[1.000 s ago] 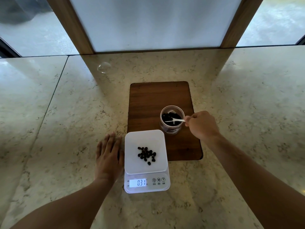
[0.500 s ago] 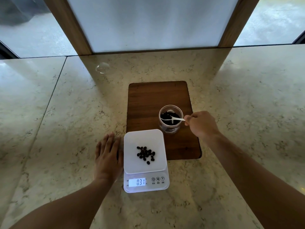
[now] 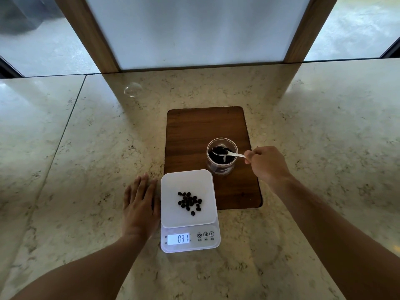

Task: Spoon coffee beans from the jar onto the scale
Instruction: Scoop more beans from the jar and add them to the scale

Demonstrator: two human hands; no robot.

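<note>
**While the spoon is in the jar, the next load is being taken**

While the right hand [image 3: 267, 164] pinches the handle of a small white spoon [image 3: 227, 152], the bowl of the spoon sits at the mouth of the glass jar [image 3: 221, 156] and seems loaded with dark beans. The jar stands upright on the wooden board [image 3: 194, 131], just behind the white scale [image 3: 188, 210]. A small heap of coffee beans [image 3: 190, 202] already lies on the scale platform, and the display [image 3: 178, 238] reads 0.31. The left hand [image 3: 140, 204] lies flat and empty on the stone counter [image 3: 65, 169], just beside the scale.

I judge this the scooping step. The next move calls for lifting the spoon level, carrying it toward the platform, then tipping it gently over the heap so no bean rolls off.
</note>
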